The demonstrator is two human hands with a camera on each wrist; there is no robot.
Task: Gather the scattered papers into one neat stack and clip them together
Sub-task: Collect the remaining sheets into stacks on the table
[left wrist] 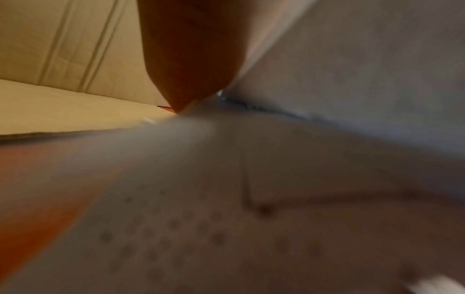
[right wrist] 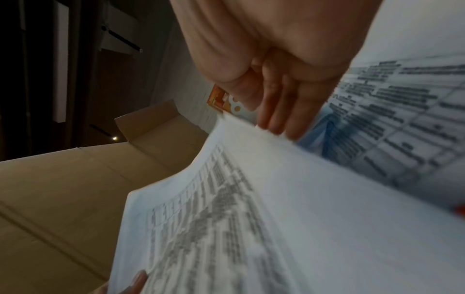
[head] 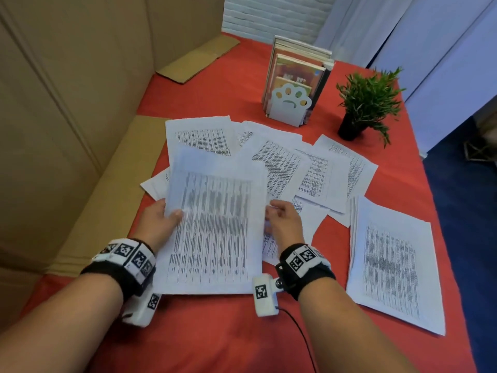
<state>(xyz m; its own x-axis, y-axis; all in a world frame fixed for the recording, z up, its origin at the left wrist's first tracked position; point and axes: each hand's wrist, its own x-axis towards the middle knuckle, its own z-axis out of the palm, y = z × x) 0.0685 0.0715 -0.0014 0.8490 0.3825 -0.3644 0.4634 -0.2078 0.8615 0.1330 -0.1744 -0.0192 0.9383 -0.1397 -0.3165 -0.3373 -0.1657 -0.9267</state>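
My left hand [head: 157, 222] pinches the left side of the stack of papers [head: 215, 224], with my thumb on top. My right hand [head: 283, 222] is mostly open. Its fingers [right wrist: 276, 111] are nearly straight and touch the stack's right edge. The stack is held up a little, near me, over the red table [head: 215, 332]. Loose papers [head: 282, 162] lie spread out just past it.

On the table [head: 215, 332], printed sheets [head: 215, 224] between left hand [head: 158, 222] and right hand [head: 285, 222], loose sheets [head: 282, 162] behind, paper stack [head: 392, 265] right, books [head: 295, 74] beyond, potted plant [head: 368, 103] right of them.
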